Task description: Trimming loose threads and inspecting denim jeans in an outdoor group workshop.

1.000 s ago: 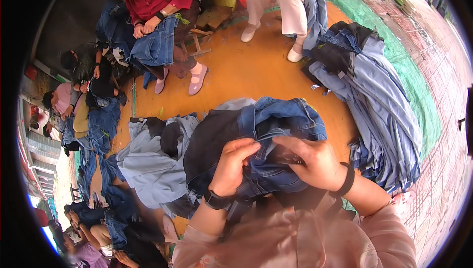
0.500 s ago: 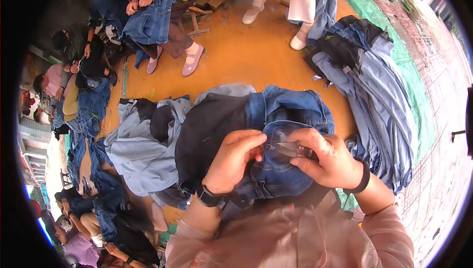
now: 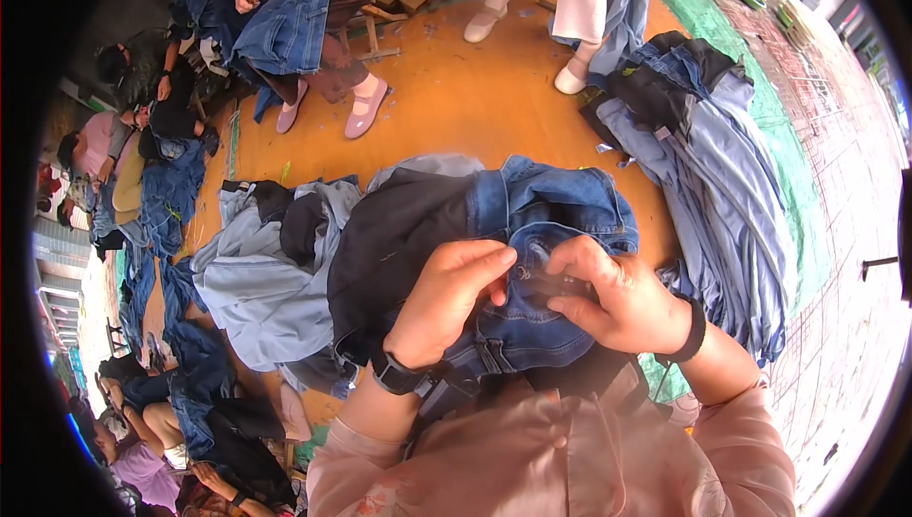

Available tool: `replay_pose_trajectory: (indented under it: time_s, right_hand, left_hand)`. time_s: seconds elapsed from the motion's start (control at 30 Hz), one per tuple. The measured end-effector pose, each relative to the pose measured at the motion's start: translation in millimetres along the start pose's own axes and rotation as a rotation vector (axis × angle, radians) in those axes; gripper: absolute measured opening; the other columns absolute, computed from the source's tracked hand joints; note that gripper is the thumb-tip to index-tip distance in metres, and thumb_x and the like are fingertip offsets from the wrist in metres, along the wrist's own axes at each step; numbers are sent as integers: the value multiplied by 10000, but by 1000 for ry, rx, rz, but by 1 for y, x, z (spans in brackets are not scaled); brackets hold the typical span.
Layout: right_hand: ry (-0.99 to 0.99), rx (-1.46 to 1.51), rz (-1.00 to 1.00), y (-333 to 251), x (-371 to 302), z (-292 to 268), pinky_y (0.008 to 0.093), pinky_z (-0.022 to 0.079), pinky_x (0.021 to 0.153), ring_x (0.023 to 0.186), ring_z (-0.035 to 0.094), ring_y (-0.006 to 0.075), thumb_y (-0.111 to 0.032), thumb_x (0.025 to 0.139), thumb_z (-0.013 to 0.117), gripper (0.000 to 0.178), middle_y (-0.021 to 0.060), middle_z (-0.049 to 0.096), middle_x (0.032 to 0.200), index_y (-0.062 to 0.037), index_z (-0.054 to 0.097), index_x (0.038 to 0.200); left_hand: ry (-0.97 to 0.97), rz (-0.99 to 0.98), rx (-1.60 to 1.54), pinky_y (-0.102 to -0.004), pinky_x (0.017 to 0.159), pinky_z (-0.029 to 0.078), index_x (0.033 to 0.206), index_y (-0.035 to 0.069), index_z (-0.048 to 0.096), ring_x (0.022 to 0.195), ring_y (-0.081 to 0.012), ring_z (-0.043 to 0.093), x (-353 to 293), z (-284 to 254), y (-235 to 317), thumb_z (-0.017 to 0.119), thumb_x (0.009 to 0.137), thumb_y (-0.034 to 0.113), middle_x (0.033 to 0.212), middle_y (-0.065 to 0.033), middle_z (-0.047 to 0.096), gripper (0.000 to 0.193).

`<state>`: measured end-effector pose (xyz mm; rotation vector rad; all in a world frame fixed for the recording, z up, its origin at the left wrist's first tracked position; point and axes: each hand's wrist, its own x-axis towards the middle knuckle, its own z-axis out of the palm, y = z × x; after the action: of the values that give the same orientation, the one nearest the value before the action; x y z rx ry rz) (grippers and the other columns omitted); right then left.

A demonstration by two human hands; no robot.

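Blue denim jeans (image 3: 546, 337) lie bunched across my lap, the waistband side away from me. My left hand (image 3: 448, 303) is closed in a pinch at the denim's edge, thumb and fingers together. A pale loose thread or stitch mark (image 3: 524, 273) shows just right of its fingertips. In my right hand (image 3: 622, 299) is a small pair of thread snips (image 3: 567, 285), gripped between thumb and fingers; the blades are smeared by motion and point toward the left hand. Black fabric (image 3: 404, 232) spreads left of the jeans.
Light blue jeans (image 3: 261, 284) are heaped at my left. A long pile of denim (image 3: 717, 185) lies at my right over a green sheet (image 3: 798, 185). Ahead is an orange board floor (image 3: 446, 80). Several people sit nearby, one with denim (image 3: 290, 37) on the lap.
The snips in my right hand have gone from sharp to blurred, with the fingers shifted slightly. The view has moved a little. The co-worker in red has drawn their hands apart.
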<state>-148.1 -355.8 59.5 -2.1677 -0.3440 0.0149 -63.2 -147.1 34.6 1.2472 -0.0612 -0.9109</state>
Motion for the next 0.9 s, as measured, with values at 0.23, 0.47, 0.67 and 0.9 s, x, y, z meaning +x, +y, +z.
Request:
replay_pose_trajectory:
  time_s: [0.23, 0.47, 0.67, 0.9]
  right_hand:
    - [13, 102, -17, 8, 2, 6, 380, 530, 674, 828, 668, 340, -53, 807, 697, 352, 129, 648, 953, -74, 483, 1086]
    - [-79, 277, 141, 5, 5, 0, 326, 506, 737, 866, 662, 223, -63, 851, 681, 307, 83, 643, 938, -71, 488, 1090]
    - [-92, 308, 139, 9, 4, 1, 307, 486, 715, 792, 620, 174, -72, 863, 672, 298, 74, 639, 912, -74, 486, 1097]
    - [-86, 276, 168, 7, 4, 3, 314, 492, 712, 772, 636, 203, -67, 856, 670, 296, 79, 645, 898, -75, 489, 1091]
  left_hand:
    - [8, 29, 41, -202, 585, 427, 925, -5, 676, 629, -65, 524, 3, 2, -1, 633, 930, 176, 762, 19, 589, 186]
    - [29, 19, 85, -201, 577, 422, 923, -12, 676, 622, -71, 527, 2, 3, 2, 633, 929, 177, 749, 16, 587, 194]
    - [24, 38, 99, -203, 568, 414, 914, -8, 676, 622, -73, 526, 2, 5, 2, 635, 928, 182, 728, 19, 572, 195]
    - [30, 20, 100, -202, 569, 406, 906, -3, 674, 627, -69, 519, 2, 5, 2, 632, 930, 189, 717, 26, 560, 198]
